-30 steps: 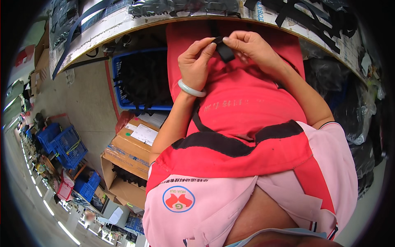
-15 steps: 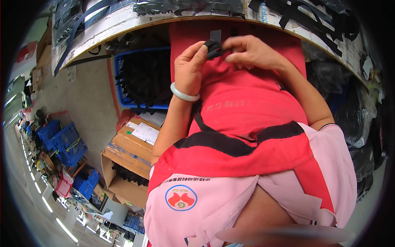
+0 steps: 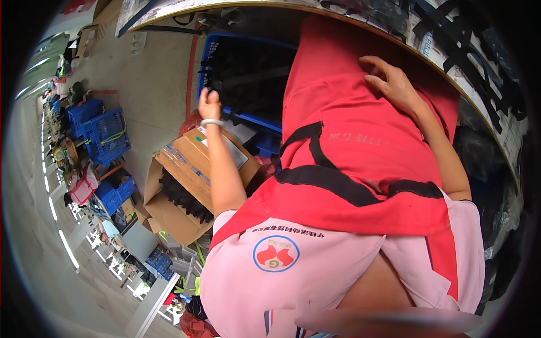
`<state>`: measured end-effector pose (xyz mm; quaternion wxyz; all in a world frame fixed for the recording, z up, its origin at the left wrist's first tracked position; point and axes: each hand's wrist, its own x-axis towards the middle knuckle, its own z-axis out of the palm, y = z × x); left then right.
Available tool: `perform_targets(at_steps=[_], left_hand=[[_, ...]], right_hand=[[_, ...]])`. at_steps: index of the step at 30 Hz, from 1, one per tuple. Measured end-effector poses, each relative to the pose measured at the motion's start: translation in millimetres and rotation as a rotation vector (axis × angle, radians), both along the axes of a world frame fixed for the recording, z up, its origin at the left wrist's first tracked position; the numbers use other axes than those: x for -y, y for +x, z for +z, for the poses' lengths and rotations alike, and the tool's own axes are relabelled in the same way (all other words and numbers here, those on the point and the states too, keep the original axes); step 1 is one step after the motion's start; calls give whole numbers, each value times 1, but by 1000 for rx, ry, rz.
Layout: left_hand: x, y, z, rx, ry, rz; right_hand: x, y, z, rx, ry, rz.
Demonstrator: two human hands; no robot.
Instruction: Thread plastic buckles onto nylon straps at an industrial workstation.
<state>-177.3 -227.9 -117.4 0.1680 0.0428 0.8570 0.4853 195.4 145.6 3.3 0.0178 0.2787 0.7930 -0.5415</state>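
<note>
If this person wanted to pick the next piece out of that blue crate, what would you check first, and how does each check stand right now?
1. Left hand is at the blue plastic crate: ok, it is at the crate's left edge.
2. Left hand is free to grasp: cannot tell, the fingers are curled and blurred.
3. Right hand is free: ok, it lies flat on the red fabric apron, holding nothing.
4. Crate has stock: ok, dark pieces fill it.
5. Way into the crate is open: ok, nothing covers its top.
6. Open brown cardboard box beneath the arm is clear of the reach: ok.

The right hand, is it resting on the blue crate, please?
No, the right hand lies flat on the red apron, away from the blue crate.
</note>
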Motion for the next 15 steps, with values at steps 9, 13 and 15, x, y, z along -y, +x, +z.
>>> perform_targets(at_steps=[9, 13, 15], left_hand=[[-207, 81, 68, 174, 493, -281], [-305, 113, 179, -67, 517, -709], [-344, 115, 198, -563, 258, -882]], right_hand=[[-7, 20, -20, 16, 83, 22], [-10, 21, -21, 45, 38, 13], [-13, 20, -22, 11, 2, 13]])
